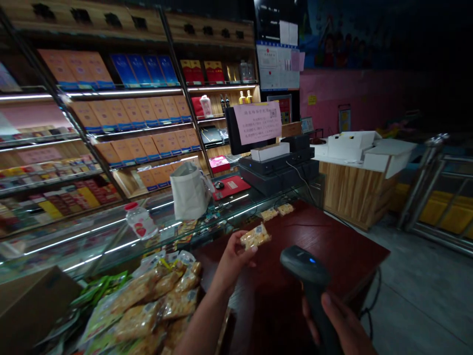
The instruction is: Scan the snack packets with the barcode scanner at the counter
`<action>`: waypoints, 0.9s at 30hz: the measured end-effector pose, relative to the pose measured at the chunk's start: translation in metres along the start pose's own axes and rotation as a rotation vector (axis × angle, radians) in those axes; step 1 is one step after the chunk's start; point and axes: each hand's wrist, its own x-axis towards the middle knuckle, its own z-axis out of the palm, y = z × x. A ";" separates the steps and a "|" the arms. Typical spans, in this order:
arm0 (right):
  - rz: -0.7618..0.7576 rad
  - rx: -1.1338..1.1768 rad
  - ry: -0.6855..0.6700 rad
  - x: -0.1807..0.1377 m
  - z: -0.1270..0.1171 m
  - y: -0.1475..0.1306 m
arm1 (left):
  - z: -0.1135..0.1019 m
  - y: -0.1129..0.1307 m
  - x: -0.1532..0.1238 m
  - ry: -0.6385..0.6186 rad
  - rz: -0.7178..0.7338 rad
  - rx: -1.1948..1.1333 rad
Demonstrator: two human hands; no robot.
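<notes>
My left hand [239,254] pinches a small clear-wrapped snack packet [255,236] with pale yellowish contents, held above the dark red tabletop [295,227]. My right hand [340,320] grips the handle of a black handheld barcode scanner [305,264]. A blue light glows on top of the scanner, and its head points left toward the packet, with a gap between them. Two similar packets, one of them a wrapped snack [269,214], lie at the far edge of the tabletop. To the left of my left forearm is a heap of larger bagged snacks [148,305].
A cardboard box [35,305] stands at the lower left. On the glass counter [99,241] are a plastic bottle [141,221], a white bag [188,192] and a red mouse mat [232,186]. A monitor [233,130] with a pink notice stands behind. Metal railing [421,187] is at right.
</notes>
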 end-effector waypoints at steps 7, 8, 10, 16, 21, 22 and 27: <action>-0.056 0.023 -0.253 -0.005 0.033 -0.013 | -0.046 0.006 -0.065 0.241 0.201 0.087; -0.103 0.009 -0.312 -0.003 0.039 -0.016 | -0.053 0.008 -0.071 0.267 0.218 0.120; -0.201 -0.022 -0.379 0.003 0.052 -0.025 | -0.068 0.012 -0.082 0.337 0.248 0.148; -0.289 -0.172 -0.544 0.013 0.092 -0.041 | -0.106 0.018 -0.106 0.498 0.316 0.172; -0.276 -0.302 -0.611 0.012 0.110 -0.032 | -0.123 0.023 -0.121 0.580 0.306 0.205; -0.272 -0.311 -0.619 0.011 0.112 -0.030 | -0.126 0.024 -0.123 0.594 0.307 0.209; -0.254 -0.336 -0.621 0.013 0.116 -0.028 | -0.134 0.025 -0.123 0.584 0.336 0.178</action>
